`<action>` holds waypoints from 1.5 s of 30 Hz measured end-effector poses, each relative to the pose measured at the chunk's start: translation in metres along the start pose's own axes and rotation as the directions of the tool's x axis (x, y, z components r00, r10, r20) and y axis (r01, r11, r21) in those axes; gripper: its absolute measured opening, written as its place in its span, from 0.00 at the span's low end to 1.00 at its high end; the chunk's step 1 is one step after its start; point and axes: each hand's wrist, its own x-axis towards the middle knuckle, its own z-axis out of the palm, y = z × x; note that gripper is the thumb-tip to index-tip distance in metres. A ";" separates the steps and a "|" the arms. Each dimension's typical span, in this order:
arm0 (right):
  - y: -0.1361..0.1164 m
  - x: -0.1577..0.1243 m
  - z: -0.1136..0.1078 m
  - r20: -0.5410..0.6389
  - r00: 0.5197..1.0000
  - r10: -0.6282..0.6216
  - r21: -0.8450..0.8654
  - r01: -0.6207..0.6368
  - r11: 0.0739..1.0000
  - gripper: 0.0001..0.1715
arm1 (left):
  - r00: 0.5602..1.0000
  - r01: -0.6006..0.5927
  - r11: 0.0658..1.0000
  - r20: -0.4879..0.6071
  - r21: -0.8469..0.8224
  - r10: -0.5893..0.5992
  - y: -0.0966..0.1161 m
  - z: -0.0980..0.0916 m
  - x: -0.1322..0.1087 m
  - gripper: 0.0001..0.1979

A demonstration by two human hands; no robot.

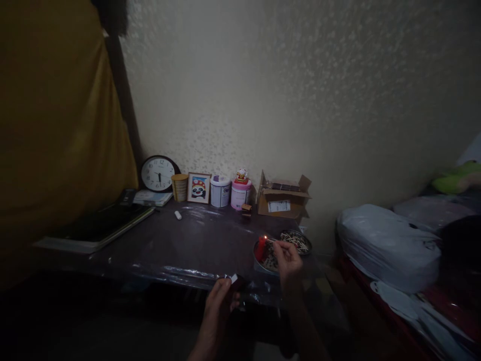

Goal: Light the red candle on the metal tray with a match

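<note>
Now, right hand: pinches a lit matchstick, flame beside the red candle.
Left hand: clasps a small box, apart, front-left of the candle.
Candle: upright, I see, in a dish.

Dark table wears a glossy clear cover. Back row, left to right: round clock, yellow tub, framed panda picture, white canister, pink-lidded canister, open cardboard box. Flat dark slab lies left, small white object mid-table, two round dishes right.
</note>
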 end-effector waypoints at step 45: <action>0.008 -0.002 0.008 -0.007 1.000 0.020 -0.003 -0.020 1.000 0.14 | 0.997 0.029 0.998 0.067 -0.051 -0.025 -0.004 -0.005 0.001 0.11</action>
